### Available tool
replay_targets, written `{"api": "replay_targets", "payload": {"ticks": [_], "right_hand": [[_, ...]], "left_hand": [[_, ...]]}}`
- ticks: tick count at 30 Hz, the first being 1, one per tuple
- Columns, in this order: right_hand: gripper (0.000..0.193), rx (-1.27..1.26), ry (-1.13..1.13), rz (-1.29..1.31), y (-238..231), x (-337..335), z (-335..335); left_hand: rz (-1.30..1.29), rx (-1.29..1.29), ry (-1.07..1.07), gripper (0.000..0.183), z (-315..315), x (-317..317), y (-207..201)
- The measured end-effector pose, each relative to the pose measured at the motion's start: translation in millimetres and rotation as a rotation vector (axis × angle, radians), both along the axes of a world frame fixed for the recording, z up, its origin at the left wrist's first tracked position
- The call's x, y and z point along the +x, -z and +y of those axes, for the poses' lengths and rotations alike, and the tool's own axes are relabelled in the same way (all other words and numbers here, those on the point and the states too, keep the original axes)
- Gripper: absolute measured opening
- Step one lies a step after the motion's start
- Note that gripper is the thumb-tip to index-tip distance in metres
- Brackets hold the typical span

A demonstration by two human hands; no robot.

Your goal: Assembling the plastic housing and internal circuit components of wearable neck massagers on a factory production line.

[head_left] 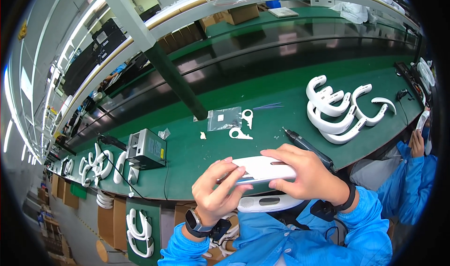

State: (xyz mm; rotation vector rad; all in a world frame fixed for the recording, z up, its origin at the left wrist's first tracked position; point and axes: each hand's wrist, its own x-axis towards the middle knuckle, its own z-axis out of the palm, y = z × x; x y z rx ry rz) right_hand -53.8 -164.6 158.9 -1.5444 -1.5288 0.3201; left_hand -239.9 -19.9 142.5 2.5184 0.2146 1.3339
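The person is sitting at a green worktop [187, 159] and is holding a white curved part [263, 169] just in front of the near edge, using both hands. The left hand [214, 189] is bending its fingers and pinching the left end. The right hand [304, 173] is wrapping round the right end, with the thumb underneath and the fingers on top. Each is open only as wide as the part. Another white curved piece [253, 203], with tiny holes and a dark oval, is showing just below; I cannot tell if the two are joined.

A yellow label [162, 152] is sticking to the side of a grey box [147, 146] on the left, but its writing is too small to read. A small white square [220, 118] is showing at a clear bag [229, 121], and any words there are too tiny as well. Two flat white parts with rings [240, 134] are lying beside the bag. A black power screwdriver [307, 146] is lying near the right hand, and white curved pieces [330, 121] are resting behind it.
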Motion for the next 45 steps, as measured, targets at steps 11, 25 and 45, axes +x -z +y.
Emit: {"api": "replay_targets", "payload": {"ticks": [11, 25, 45], "right_hand": [[0.041, -0.046, -0.152, 0.197, 14, 2, 10], [0.041, 0.104, -0.015, 0.203, 27, -9, 8], [0.046, 0.052, 0.017, -0.042, 37, -4, 17]], "left_hand": [[0.065, 0.170, 0.068, 0.043, 1, -10, 2], [0.211, 0.179, 0.032, 0.036, 5, -6, -1], [0.534, -0.295, 0.134, 0.032, 20, -14, -34]]}}
